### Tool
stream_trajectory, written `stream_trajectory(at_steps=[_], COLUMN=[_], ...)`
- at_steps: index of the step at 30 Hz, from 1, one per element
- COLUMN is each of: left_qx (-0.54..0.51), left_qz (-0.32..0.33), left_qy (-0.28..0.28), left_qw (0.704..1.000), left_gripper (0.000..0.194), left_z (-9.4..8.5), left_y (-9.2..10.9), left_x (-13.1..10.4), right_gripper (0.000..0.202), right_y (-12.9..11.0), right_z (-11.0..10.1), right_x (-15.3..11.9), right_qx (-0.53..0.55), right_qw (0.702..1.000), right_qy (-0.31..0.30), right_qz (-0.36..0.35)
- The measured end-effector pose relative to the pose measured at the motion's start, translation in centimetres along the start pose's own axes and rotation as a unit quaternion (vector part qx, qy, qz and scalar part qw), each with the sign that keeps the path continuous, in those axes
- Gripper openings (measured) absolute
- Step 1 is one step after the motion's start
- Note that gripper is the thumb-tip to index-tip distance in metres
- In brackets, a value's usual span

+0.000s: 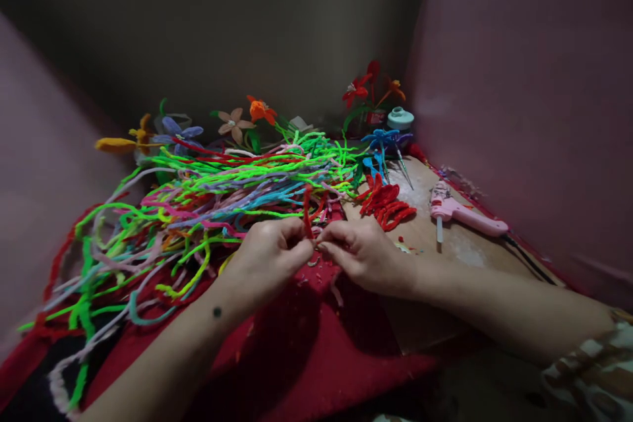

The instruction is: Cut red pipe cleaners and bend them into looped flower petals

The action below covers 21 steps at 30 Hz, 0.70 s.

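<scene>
My left hand (pixel 281 250) pinches a red pipe cleaner (pixel 307 206), which sticks upright above the fingers. Close against it, my right hand (pixel 361 250) is closed in a pinch at the lower end of the same red pipe cleaner; the exact grip point is partly hidden by the fingertips. Just beyond my right hand lies a bunch of bent red pipe-cleaner petals (pixel 388 204). To the left and behind spreads a large heap of pipe cleaners (pixel 237 184) in green, pink, lilac, blue and red.
A pink glue gun (pixel 469 216) lies at the right on a cardboard sheet (pixel 420 178), its cord running toward the wall. Blue pipe-cleaner flowers (pixel 382 140) rest behind. Finished flowers (pixel 235 124) line the back wall, near a pale blue bottle (pixel 400 119). Red cloth (pixel 306 356) covers the table.
</scene>
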<state>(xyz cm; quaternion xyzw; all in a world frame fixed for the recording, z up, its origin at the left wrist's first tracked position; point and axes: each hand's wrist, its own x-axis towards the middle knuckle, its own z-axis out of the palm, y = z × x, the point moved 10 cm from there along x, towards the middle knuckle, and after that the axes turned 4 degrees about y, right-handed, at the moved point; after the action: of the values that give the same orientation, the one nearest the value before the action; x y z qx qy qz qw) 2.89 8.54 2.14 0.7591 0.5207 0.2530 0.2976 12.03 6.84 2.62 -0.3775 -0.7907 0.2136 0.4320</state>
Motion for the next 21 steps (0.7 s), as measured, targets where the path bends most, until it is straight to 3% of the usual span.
stream_trajectory(at_steps=[2, 4, 6, 7, 9, 12, 13, 15, 18, 21], left_qx=[-0.209, -0.377, -0.469, -0.486, -0.471, -0.375, -0.327, -0.209, -0.029, 0.03], left_qz=[-0.131, -0.207, -0.24, -0.241, -0.223, -0.144, -0.101, 0.023, 0.214, 0.284], left_qy=[-0.048, -0.086, -0.114, -0.123, -0.123, -0.062, -0.028, 0.046, 0.124, 0.116], left_qw=[0.968, 0.899, 0.842, 0.831, 0.845, 0.914, 0.939, 0.977, 0.968, 0.951], left_gripper=[0.018, 0.016, 0.016, 0.016, 0.015, 0.017, 0.016, 0.01, 0.008, 0.006], left_z=[1.7, 3.4, 4.5, 4.7, 4.2, 1.5, 0.2, -2.4, -4.2, -3.4], left_y=[-2.2, -3.1, -3.1, -2.9, -2.4, -1.5, -0.9, 1.2, 4.7, 5.7], left_x=[-0.2, -0.5, -0.8, -0.9, -0.9, -0.5, -0.3, -0.3, -1.4, -2.0], right_gripper=[0.015, 0.016, 0.015, 0.014, 0.012, 0.011, 0.011, 0.013, 0.015, 0.014], right_y=[-3.0, -4.8, -5.6, -5.7, -5.2, -1.8, -0.5, 1.3, 2.0, 2.2], right_z=[-1.0, -1.1, -1.3, -1.6, -2.3, -2.5, -2.0, -0.5, 1.1, 1.8], right_x=[-1.0, -2.1, -2.7, -2.7, -2.0, -0.3, 0.0, 0.1, 0.0, -0.1], right_qx=[-0.139, -0.21, -0.222, -0.211, -0.154, 0.039, 0.124, 0.283, 0.415, 0.45], right_qw=[0.975, 0.937, 0.92, 0.921, 0.946, 0.993, 0.99, 0.951, 0.891, 0.869], right_qy=[0.074, 0.115, 0.133, 0.139, 0.138, 0.091, 0.066, 0.021, -0.022, -0.043], right_qz=[-0.158, -0.255, -0.295, -0.297, -0.249, -0.056, 0.017, 0.125, 0.182, 0.2])
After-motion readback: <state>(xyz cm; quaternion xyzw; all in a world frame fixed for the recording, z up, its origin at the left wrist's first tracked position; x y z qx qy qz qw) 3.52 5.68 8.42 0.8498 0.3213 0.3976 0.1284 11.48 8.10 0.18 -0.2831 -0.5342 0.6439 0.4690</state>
